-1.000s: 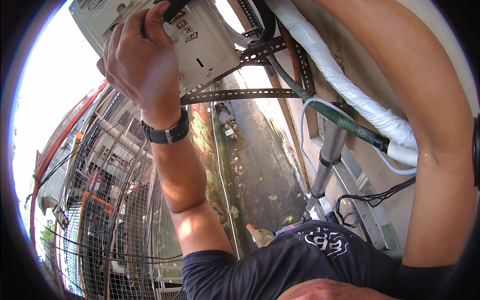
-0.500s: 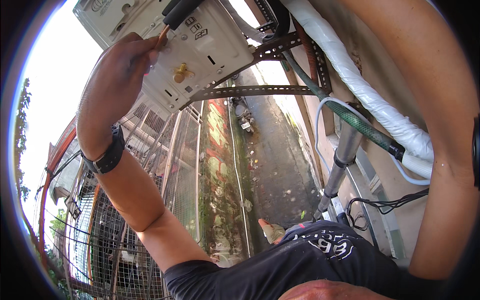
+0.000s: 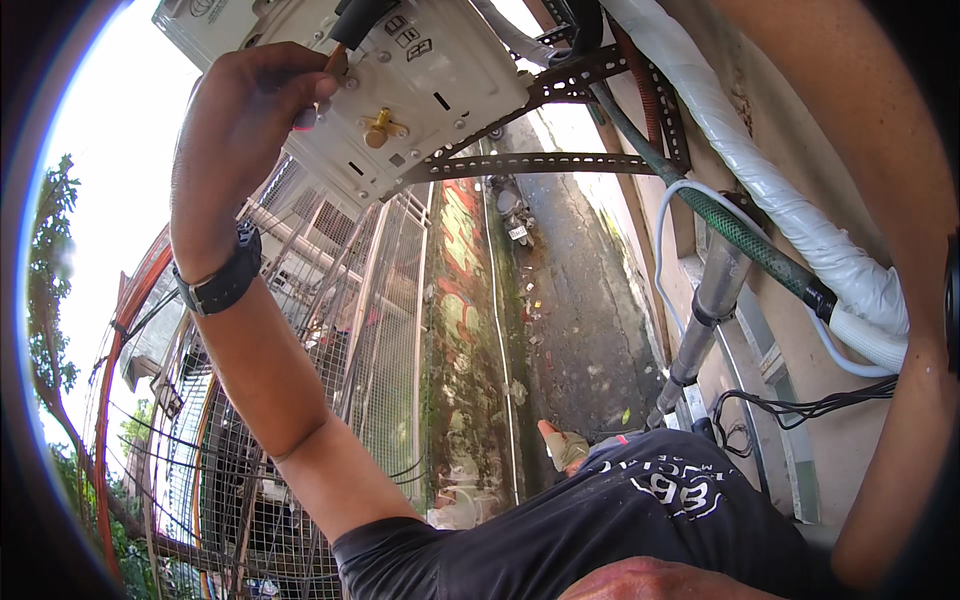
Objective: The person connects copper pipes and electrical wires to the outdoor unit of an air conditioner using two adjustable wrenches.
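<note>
Copper pipe (image 3: 338, 60), emerging from black foam insulation (image 3: 360, 20), is pinched between thumb and fingers of the left hand (image 3: 255, 100) in front of the pale metal unit (image 3: 455, 85); the fingers hide its end. Just below the grip, a brass valve (image 3: 380, 130) juts out. Perforated metal brackets (image 3: 540, 163) stand between unit and wall. White-wrapped piping (image 3: 745, 130) and a green hose (image 3: 740, 235) slant toward the right arm (image 3: 880, 120); the right hand is out of view, its state impossible to tell. Wire mesh (image 3: 395, 360) fills the left; a motorcycle (image 3: 513, 210) stands below.
</note>
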